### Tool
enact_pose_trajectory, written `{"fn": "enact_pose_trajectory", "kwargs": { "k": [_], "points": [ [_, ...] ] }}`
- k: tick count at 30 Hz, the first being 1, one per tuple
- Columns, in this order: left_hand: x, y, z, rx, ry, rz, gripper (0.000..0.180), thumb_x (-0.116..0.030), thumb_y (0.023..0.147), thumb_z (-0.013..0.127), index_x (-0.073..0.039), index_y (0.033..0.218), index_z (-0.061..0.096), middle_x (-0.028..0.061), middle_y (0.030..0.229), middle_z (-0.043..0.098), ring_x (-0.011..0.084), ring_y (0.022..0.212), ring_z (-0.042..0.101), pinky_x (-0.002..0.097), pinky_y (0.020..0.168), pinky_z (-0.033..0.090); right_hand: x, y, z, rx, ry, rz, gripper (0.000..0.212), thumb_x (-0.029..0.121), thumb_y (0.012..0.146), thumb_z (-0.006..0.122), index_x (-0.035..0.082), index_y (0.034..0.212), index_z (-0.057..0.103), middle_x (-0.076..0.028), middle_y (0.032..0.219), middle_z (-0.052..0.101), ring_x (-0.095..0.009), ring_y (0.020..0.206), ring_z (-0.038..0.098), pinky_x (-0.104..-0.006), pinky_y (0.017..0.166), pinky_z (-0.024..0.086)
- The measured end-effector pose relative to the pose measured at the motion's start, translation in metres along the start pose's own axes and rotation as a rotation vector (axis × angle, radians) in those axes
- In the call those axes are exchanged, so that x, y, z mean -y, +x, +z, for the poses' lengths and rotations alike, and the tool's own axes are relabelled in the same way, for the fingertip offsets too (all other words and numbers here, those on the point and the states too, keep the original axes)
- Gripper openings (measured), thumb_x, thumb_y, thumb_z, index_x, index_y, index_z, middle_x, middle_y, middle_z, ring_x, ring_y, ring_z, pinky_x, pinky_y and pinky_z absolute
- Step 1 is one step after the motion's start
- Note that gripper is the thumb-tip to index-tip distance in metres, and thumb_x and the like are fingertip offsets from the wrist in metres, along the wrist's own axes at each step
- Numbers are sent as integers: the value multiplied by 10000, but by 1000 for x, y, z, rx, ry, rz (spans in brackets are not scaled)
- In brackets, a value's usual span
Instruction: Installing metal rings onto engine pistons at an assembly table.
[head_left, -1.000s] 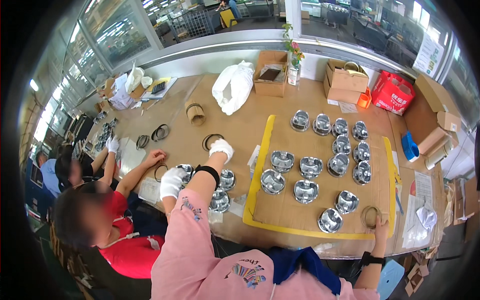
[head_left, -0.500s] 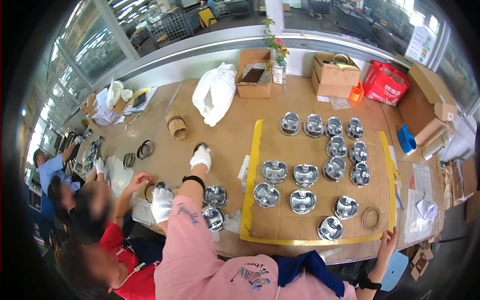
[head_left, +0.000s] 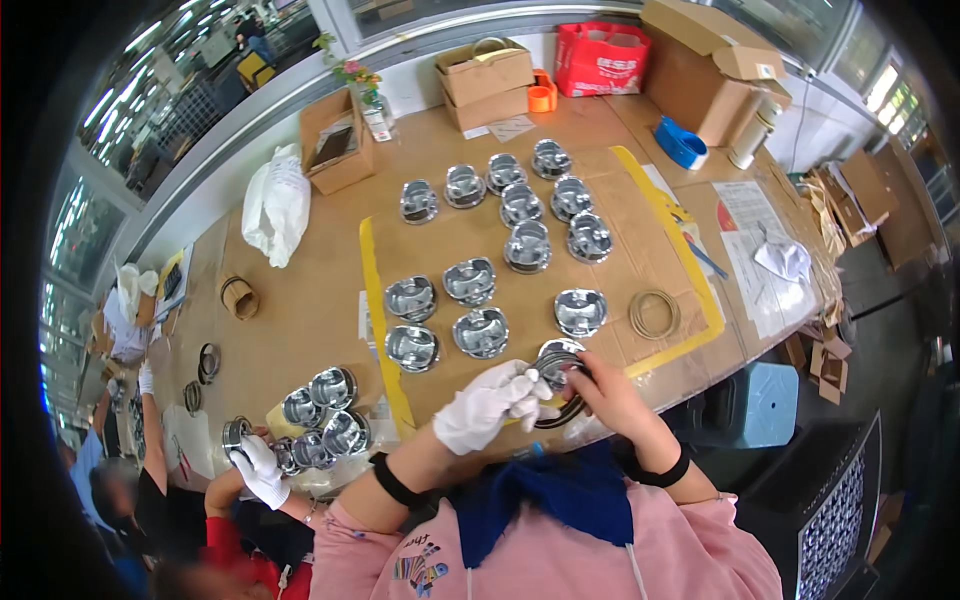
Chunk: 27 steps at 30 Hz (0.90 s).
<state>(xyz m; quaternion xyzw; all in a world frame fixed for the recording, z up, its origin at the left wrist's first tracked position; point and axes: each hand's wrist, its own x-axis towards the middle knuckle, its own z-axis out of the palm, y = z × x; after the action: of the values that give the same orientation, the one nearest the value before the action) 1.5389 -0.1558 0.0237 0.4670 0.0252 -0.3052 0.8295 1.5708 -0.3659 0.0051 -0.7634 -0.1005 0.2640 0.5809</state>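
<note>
Close in front of me, my left hand [head_left: 492, 402], in a white glove, and my bare right hand [head_left: 610, 395] meet around one shiny metal piston [head_left: 553, 362] at the near edge of the cardboard sheet [head_left: 620, 215]. The gloved fingers pinch the piston's side. Thin dark rings [head_left: 556, 412] loop under my right hand's fingers. Several more pistons [head_left: 470, 282] stand in loose rows on the sheet beyond my hands. A loose coil of rings [head_left: 654, 313] lies to the right of them.
A co-worker's gloved hand [head_left: 258, 468] holds a piston beside a cluster of pistons [head_left: 322, 412] at lower left. Cardboard boxes [head_left: 486, 72], a red bag [head_left: 600, 60], a white plastic bag [head_left: 274, 200] and a blue bowl [head_left: 682, 143] line the table's far side. A blue stool [head_left: 755, 405] stands at right.
My view has swung left to right. My left hand came back from the pistons at the left. Both hands now meet on one piston at the sheet's near edge.
</note>
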Motion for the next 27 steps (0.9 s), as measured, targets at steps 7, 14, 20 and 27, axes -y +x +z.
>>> {"fn": "enact_pose_trajectory", "kwargs": {
  "k": [7,14,20,27],
  "points": [
    [62,58,3,-165,1812,401,368,-275,812,624,-47,1092,552,137,1007,598,262,985,553,372,866,418,-59,-58,-68,-318,-172,208,204,148,900,447,-18,947,556,-103,612,596,-156,408,497,-282,431,413],
    [60,86,5,-126,2040,53,329,-404,781,622,-76,809,627,91,836,649,241,868,610,378,721,448,-106,-41,-86,-304,-172,274,231,188,897,462,-20,915,561,-101,583,594,-169,405,528,-288,429,430],
    [49,28,-12,-459,1115,128,338,-330,887,514,-28,1011,601,144,857,647,234,777,621,349,732,474,-117,20,-51,-226,-372,155,289,260,865,537,-12,959,569,-163,703,626,-258,567,607,-353,546,487],
    [65,-12,-12,-522,130,363,313,-247,937,444,-11,1128,523,16,895,585,85,723,516,225,682,419,-110,43,-117,-615,-892,-2,410,303,773,646,12,1048,557,-226,991,562,-365,876,597,-444,737,499]
  ]
}}
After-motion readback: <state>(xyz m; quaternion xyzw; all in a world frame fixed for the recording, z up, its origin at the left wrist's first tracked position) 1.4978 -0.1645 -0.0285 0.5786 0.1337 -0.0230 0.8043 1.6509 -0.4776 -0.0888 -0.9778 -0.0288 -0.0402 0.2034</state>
